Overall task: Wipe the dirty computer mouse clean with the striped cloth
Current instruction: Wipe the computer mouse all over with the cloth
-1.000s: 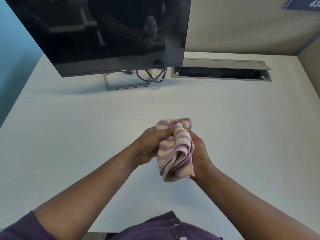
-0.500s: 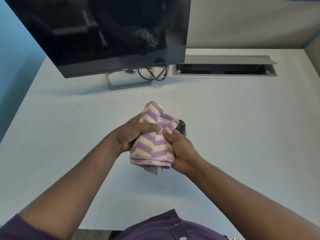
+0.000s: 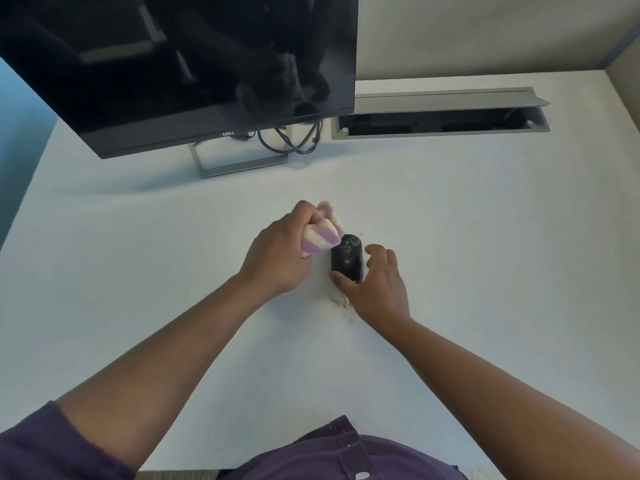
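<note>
A black computer mouse [image 3: 347, 258] lies on the white desk [image 3: 485, 237] in the middle of the view, with pale crumbs stuck on its far end. My right hand [image 3: 375, 289] grips the mouse from its near end, thumb on the left side and fingers on the right. My left hand [image 3: 280, 258] holds the bunched purple-and-cream striped cloth [image 3: 322, 233], whose tip touches the mouse's dirty far-left corner. Much of the cloth is hidden in my fist.
Crumbs [image 3: 344, 306] are scattered on the desk just near of the mouse. A dark monitor [image 3: 180, 71] on a grey stand [image 3: 239, 164] stands at the back left, with black cables [image 3: 291, 140] behind it. An open cable tray [image 3: 440, 121] sits at the back right.
The cloth was wrapped over the mouse between both hands above the desk. Now the mouse rests on the desk in my right hand, uncovered, and my left hand holds the cloth bunched beside it.
</note>
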### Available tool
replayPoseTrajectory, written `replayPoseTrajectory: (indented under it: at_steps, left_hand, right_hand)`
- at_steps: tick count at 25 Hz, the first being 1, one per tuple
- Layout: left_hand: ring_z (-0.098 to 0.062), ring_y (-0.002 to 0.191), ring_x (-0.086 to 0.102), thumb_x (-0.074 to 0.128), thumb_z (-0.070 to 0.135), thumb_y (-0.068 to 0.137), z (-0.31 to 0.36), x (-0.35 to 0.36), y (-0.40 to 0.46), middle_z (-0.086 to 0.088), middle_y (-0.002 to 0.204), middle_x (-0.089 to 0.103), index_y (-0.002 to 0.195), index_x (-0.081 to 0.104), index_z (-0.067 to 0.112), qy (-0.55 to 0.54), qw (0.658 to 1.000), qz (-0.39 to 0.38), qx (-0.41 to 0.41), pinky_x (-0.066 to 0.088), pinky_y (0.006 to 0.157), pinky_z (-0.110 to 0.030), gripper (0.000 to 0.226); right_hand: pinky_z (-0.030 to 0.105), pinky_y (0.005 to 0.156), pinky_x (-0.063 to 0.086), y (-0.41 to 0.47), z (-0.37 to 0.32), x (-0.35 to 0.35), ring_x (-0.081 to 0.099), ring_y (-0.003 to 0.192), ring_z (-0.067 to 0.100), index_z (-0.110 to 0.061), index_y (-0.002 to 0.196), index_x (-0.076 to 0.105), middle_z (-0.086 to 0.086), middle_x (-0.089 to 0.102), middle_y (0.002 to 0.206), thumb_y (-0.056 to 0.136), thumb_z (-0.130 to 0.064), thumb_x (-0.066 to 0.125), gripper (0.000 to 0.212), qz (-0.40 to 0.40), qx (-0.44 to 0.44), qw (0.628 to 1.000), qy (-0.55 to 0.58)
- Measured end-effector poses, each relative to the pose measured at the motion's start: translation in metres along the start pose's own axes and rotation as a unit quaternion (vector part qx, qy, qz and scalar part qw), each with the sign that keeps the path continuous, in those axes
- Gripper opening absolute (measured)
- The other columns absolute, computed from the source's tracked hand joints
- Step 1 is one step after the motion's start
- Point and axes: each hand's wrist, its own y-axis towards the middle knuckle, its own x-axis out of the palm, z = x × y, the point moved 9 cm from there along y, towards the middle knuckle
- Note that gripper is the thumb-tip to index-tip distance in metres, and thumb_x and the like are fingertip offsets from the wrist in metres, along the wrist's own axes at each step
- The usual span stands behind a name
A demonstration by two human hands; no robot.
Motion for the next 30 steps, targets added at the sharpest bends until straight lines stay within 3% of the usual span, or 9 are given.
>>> replayPoseTrajectory:
  at_steps: [5,8,11,14,17,20,25,28,30]
  left_hand:
    - [-0.025,0.101,0.056,0.075,-0.007,0.063,0.021,0.02,0.0,-0.008,0.114,0.066,0.125,0.044,0.019,0.095,0.983,0.036,0.151,0.046,0.062,-0.032,0.074]
    - [-0.033,0.109,0.061,0.083,-0.006,0.059,0.02,0.029,-0.005,-0.018,0.117,0.068,0.129,0.052,0.007,0.108,0.973,0.03,0.203,0.059,0.069,-0.042,0.077]
    - [-0.04,0.115,0.066,0.081,0.002,0.071,0.014,0.036,-0.011,-0.017,0.119,0.072,0.128,0.063,0.0,0.117,0.966,0.029,0.229,0.059,0.086,-0.048,0.06]
    - [-0.04,0.113,0.067,0.061,0.011,0.085,0.015,0.037,-0.019,-0.015,0.115,0.074,0.115,0.073,-0.001,0.128,0.952,0.049,0.272,0.056,0.094,-0.049,0.035]
    - [-0.038,0.111,0.068,0.056,0.013,0.082,0.014,0.043,-0.026,-0.012,0.115,0.074,0.11,0.075,0.003,0.14,0.949,0.036,0.28,0.055,0.091,-0.049,0.035]
    - [-0.033,0.114,0.065,0.056,0.012,0.074,0.012,0.056,-0.026,-0.004,0.122,0.073,0.113,0.074,0.009,0.139,0.952,-0.027,0.27,0.052,0.092,-0.049,0.043]
    - [-0.031,0.107,0.063,0.075,0.013,0.072,0.009,0.062,-0.015,0.0,0.132,0.068,0.098,0.072,0.012,0.107,0.952,-0.1,0.268,0.051,0.084,-0.042,0.027]
    - [-0.03,0.118,0.063,0.076,0.007,0.073,0.013,0.066,-0.014,0.0,0.137,0.066,0.097,0.072,0.01,0.086,0.945,-0.126,0.29,0.05,0.093,-0.04,0.025]
    - [-0.029,0.121,0.063,0.076,-0.002,0.068,0.015,0.068,-0.012,-0.003,0.139,0.065,0.106,0.072,0.009,0.078,0.943,-0.146,0.288,0.051,0.098,-0.044,0.04]
  right_hand:
    - [0.035,0.063,0.047,0.011,0.002,0.006,0.06,0.084,0.021,-0.021,0.114,0.048,-0.005,0.051,0.11,0.079,-0.06,0.078,0.06,-0.025,-0.005,0.998,-0.055]
    - [0.035,0.06,0.046,0.012,0.002,0.006,0.06,0.081,0.021,-0.023,0.11,0.046,-0.005,0.051,0.106,0.08,-0.061,0.075,0.057,-0.024,-0.003,0.998,-0.059]
    - [0.032,0.055,0.038,0.011,0.003,0.008,0.06,0.078,0.023,-0.024,0.105,0.042,-0.006,0.051,0.104,0.078,-0.058,0.074,0.054,-0.017,0.002,0.998,-0.057]
    - [0.03,0.051,0.029,0.01,0.005,0.01,0.058,0.072,0.022,-0.026,0.1,0.037,-0.007,0.05,0.099,0.076,-0.061,0.074,0.056,-0.016,0.005,0.997,-0.07]
    - [0.03,0.05,0.027,0.011,0.006,0.012,0.051,0.064,0.016,-0.024,0.1,0.036,-0.009,0.047,0.093,0.075,-0.064,0.076,0.062,-0.018,-0.003,0.996,-0.083]
    - [0.03,0.049,0.026,0.013,0.007,0.013,0.045,0.059,0.008,-0.022,0.098,0.033,-0.005,0.049,0.095,0.079,-0.056,0.072,0.055,-0.014,-0.015,0.996,-0.089]
    - [0.03,0.048,0.024,0.014,0.005,0.013,0.042,0.058,0.008,-0.021,0.097,0.031,-0.005,0.044,0.092,0.079,-0.051,0.074,0.056,-0.017,-0.023,0.995,-0.099]
    - [0.03,0.048,0.022,0.016,0.006,0.013,0.041,0.058,0.008,-0.022,0.096,0.029,-0.004,0.047,0.093,0.079,-0.042,0.074,0.052,-0.02,-0.029,0.993,-0.113]
    - [0.03,0.048,0.023,0.016,0.005,0.012,0.042,0.057,0.01,-0.022,0.096,0.028,-0.005,0.046,0.091,0.08,-0.041,0.073,0.052,-0.019,-0.035,0.992,-0.119]
